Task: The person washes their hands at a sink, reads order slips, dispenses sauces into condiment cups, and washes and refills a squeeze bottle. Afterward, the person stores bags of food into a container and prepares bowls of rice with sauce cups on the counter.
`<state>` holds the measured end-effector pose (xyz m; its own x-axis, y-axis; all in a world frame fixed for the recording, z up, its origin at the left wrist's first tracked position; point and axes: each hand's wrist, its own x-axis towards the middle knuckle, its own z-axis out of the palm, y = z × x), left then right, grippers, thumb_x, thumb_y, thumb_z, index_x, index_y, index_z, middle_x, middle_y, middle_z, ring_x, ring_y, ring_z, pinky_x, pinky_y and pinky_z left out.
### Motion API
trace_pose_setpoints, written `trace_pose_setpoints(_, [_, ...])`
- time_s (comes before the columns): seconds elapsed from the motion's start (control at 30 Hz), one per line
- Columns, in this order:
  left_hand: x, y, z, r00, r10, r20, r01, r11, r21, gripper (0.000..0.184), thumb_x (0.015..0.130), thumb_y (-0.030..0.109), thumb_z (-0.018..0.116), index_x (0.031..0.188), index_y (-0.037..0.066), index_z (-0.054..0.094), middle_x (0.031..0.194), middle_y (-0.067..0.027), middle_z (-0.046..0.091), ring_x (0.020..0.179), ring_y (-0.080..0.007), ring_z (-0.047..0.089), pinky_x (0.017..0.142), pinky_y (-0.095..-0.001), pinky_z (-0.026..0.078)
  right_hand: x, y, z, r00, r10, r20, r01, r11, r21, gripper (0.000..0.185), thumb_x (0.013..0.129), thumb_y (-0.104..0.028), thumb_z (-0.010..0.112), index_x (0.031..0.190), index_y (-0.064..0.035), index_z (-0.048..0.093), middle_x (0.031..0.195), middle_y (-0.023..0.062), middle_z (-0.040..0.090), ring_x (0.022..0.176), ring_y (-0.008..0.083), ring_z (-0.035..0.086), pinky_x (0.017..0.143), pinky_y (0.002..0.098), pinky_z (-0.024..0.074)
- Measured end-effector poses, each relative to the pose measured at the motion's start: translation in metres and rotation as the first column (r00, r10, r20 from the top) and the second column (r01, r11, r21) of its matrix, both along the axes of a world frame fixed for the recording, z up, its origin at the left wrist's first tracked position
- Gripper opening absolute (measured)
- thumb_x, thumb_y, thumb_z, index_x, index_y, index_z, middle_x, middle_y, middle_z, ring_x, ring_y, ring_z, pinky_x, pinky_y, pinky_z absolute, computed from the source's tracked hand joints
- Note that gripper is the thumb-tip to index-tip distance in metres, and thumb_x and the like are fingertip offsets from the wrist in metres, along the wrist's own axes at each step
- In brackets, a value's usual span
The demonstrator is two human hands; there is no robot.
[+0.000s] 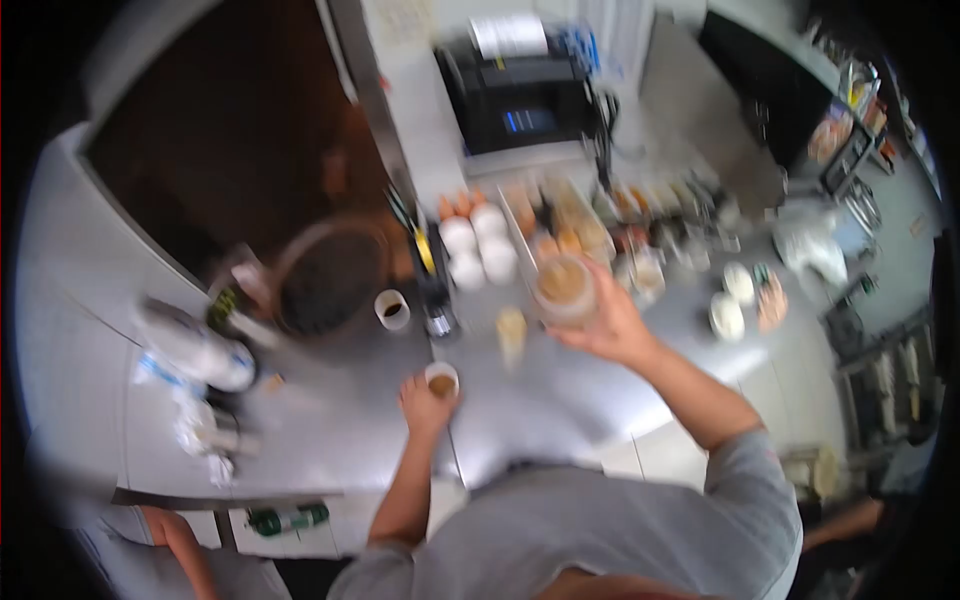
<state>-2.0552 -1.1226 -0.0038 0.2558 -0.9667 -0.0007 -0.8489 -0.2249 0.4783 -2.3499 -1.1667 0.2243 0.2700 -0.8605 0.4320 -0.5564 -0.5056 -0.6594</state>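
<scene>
Over the metal counter (350,410), my left hand (424,408) is closed around a small white cup (442,371) with something brown inside. Further right, my right hand (618,330) grips a see-through tub (560,290) with tan contents, held above the counter. Between the two hands stands a pale yellowish item (511,332), too blurred to name. Left of it, another white cup (393,310) holds a dark liquid.
Behind my hands are several white rounded items (480,245) and a tray (523,222). A black printer (525,105) stands at the back. Wrapped bags (200,350) lie left. Other people's arms show at lower left (180,550) and lower right (850,522).
</scene>
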Motion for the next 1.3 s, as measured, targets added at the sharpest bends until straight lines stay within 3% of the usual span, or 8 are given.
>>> trace_pose_setpoints(0.2, [0.049, -0.041, -0.016, 0.988, 0.147, 0.043, -0.148, 0.988, 0.039, 0.095, 0.058, 0.053, 0.08, 0.132, 0.004, 0.047, 0.128, -0.0152, 0.048, 0.126, -0.034, 0.037, 0.105, -0.0509, 0.027, 0.02, -0.098, -0.005, 0.98, 0.025, -0.197, -0.134, 0.815, -0.564, 0.073, 0.061, -0.013, 0.078, 0.125, -0.0061, 0.045, 0.12, 0.0163, 0.054, 0.114, 0.0349, 0.05, 0.099, 0.0417, 0.0378])
trace_pose_setpoints(0.37, [0.052, -0.064, 0.033, 0.995, 0.081, -0.054, -0.095, 0.932, -0.349, 0.097, 0.065, 0.048, 0.079, 0.139, 0.0, 0.038, 0.139, -0.0225, 0.04, 0.135, -0.038, 0.029, 0.111, -0.052, 0.022, 0.026, -0.177, -0.06, 0.961, -0.145, -0.235, 0.04, 0.916, -0.4, 0.073, 0.062, -0.011, 0.077, 0.127, -0.0059, 0.044, 0.118, 0.0175, 0.056, 0.113, 0.035, 0.051, 0.098, 0.0416, 0.0388])
trace_pose_setpoints(0.53, [0.081, -0.103, 0.252, 0.973, -0.226, -0.032, 0.095, 0.53, -0.842, 0.055, 0.078, 0.016, 0.072, 0.126, 0.0, 0.049, 0.128, -0.0191, 0.05, 0.12, -0.0335, 0.049, 0.101, -0.0415, 0.039, 0.019, -0.206, -0.09, 0.888, -0.368, 0.276, 0.363, 0.929, 0.073, 0.073, 0.067, -0.007, 0.072, 0.131, 0.0025, 0.039, 0.12, 0.0251, 0.056, 0.11, 0.0405, 0.055, 0.094, 0.0422, 0.0449])
trace_pose_setpoints(0.67, [0.071, -0.099, 0.438, 0.938, -0.097, 0.333, 0.345, 0.164, -0.924, 0.042, 0.079, 0.014, 0.07, 0.117, 0.002, 0.056, 0.124, -0.0163, 0.054, 0.12, -0.0328, 0.049, 0.1, -0.0401, 0.04, 0.015, -0.22, -0.125, 0.898, -0.376, 0.227, 0.421, 0.885, -0.201, 0.06, 0.069, -0.004, 0.069, 0.126, 0.0013, 0.048, 0.112, 0.0229, 0.06, 0.106, 0.0377, 0.057, 0.092, 0.04, 0.0464])
trace_pose_setpoints(0.87, [0.053, -0.119, 0.644, 0.728, 0.326, 0.603, 0.672, -0.164, -0.722, 0.038, 0.082, 0.008, 0.056, 0.12, 0.007, 0.057, 0.122, -0.0151, 0.057, 0.116, -0.0338, 0.051, 0.1, -0.0414, 0.039, 0.017, -0.131, 0.002, 0.998, 0.061, -0.017, -0.063, 0.989, -0.132, 0.033, 0.075, -0.006, 0.066, 0.108, -0.0016, 0.061, 0.1, 0.0159, 0.066, 0.098, 0.0326, 0.062, 0.088, 0.0369, 0.0491])
trace_pose_setpoints(1.0, [0.032, -0.128, 0.683, 0.991, -0.128, -0.05, -0.041, 0.073, -0.997, 0.029, 0.085, 0.015, 0.055, 0.112, 0.004, 0.06, 0.105, -0.0109, 0.066, 0.101, -0.0269, 0.06, 0.091, -0.0395, 0.044, 0.011, -0.1, 0.048, 0.979, 0.196, 0.057, -0.189, 0.976, -0.107, 0.028, 0.077, -0.006, 0.066, 0.105, -0.0035, 0.063, 0.096, 0.0135, 0.068, 0.09, 0.026, 0.067, 0.083, 0.0338, 0.0521])
trace_pose_setpoints(1.07, [0.026, -0.132, 0.687, 0.705, -0.557, -0.44, -0.293, 0.337, -0.895, 0.029, 0.089, 0.021, 0.054, 0.112, 0.005, 0.06, 0.102, -0.0073, 0.067, 0.098, -0.0208, 0.062, 0.088, -0.0384, 0.043, 0.006, -0.091, 0.06, 0.967, 0.246, 0.066, -0.239, 0.966, -0.1, 0.027, 0.079, -0.005, 0.066, 0.106, -0.003, 0.063, 0.095, 0.0124, 0.068, 0.088, 0.0217, 0.066, 0.08, 0.0317, 0.0525])
trace_pose_setpoints(1.3, [0.031, -0.146, 0.684, 0.781, -0.573, -0.248, -0.199, 0.148, -0.969, 0.022, 0.078, 0.007, 0.071, 0.097, 0.001, 0.063, 0.088, -0.0054, 0.066, 0.078, -0.0133, 0.06, 0.072, -0.0262, 0.047, -0.025, -0.083, 0.064, 0.966, 0.233, 0.11, -0.229, 0.972, -0.051, 0.026, 0.08, -0.005, 0.065, 0.106, -0.0021, 0.063, 0.092, 0.0118, 0.068, 0.085, 0.0191, 0.066, 0.078, 0.0315, 0.053])
